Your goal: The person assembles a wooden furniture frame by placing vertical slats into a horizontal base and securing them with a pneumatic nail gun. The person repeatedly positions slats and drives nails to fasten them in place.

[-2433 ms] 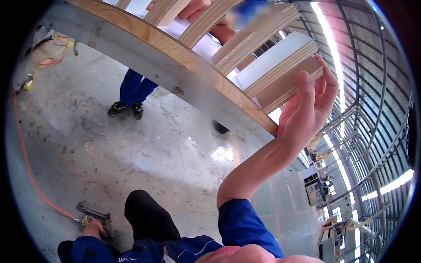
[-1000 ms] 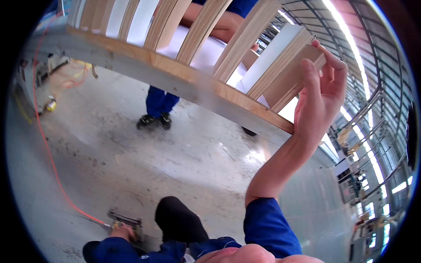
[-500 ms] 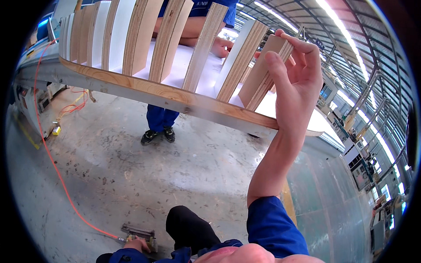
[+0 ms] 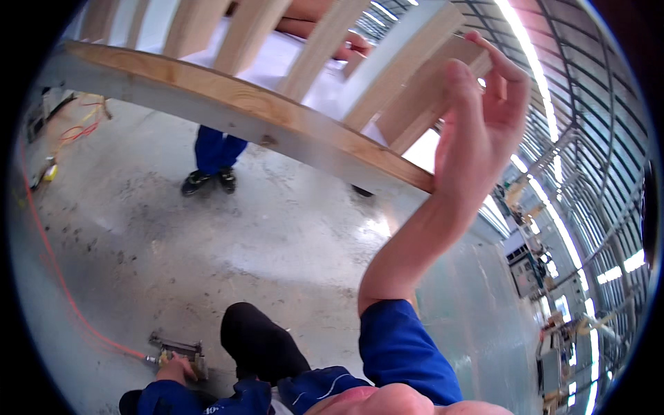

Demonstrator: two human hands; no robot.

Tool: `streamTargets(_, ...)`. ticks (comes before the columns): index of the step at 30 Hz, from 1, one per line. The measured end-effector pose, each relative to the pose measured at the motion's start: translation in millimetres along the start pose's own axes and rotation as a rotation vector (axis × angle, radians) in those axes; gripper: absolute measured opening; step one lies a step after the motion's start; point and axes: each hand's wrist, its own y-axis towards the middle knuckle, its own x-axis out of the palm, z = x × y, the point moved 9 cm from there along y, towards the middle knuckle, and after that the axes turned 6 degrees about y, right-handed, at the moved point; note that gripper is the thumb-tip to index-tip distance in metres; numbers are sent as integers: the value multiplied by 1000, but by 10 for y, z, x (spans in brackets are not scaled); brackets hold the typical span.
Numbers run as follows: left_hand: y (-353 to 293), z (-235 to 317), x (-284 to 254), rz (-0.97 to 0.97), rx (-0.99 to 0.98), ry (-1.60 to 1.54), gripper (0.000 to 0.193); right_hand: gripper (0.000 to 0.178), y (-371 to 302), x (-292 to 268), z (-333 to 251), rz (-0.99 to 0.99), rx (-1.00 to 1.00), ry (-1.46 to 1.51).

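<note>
Plywood slat (image 4: 423,97) stood pinched in the raised right hand (image 4: 481,135), while below it the left hand (image 4: 178,367) gripped an air tool (image 4: 199,361).

We hold the right arm (image 4: 415,245) raised, elbow (image 4: 371,294) bent (forearm bare below a blue sleeve (image 4: 408,349)). Our right hand (image 4: 484,128) points upward, thumb (image 4: 461,86) opposing hooked fingers (image 4: 513,72). Our left arm (image 4: 162,395) hangs low, its left hand (image 4: 178,368) curled.
</note>
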Motion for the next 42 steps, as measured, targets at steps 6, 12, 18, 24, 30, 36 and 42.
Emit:
streamTargets(6,-234,20,-56,18,55,-23,78,30,-7,-126,-51,86,69,-162)
streamTargets(12,-193,1,-4,50,63,-51,76,29,16,-85,-33,93,67,-149)
streamTargets(18,-158,103,-87,85,118,-35,75,29,25,-61,-105,107,139,-245)
streamTargets(24,-142,79,-144,105,129,-12,73,28,-1,-55,-67,91,150,-169)
streamTargets(30,-125,76,-165,99,142,26,72,27,5,-21,-106,79,120,-141)
streamTargets(36,-105,29,-132,82,139,48,70,28,4,-12,-125,96,120,-174)
streamTargets(42,-69,63,-179,85,161,71,69,29,-4,-32,-96,98,130,-164)
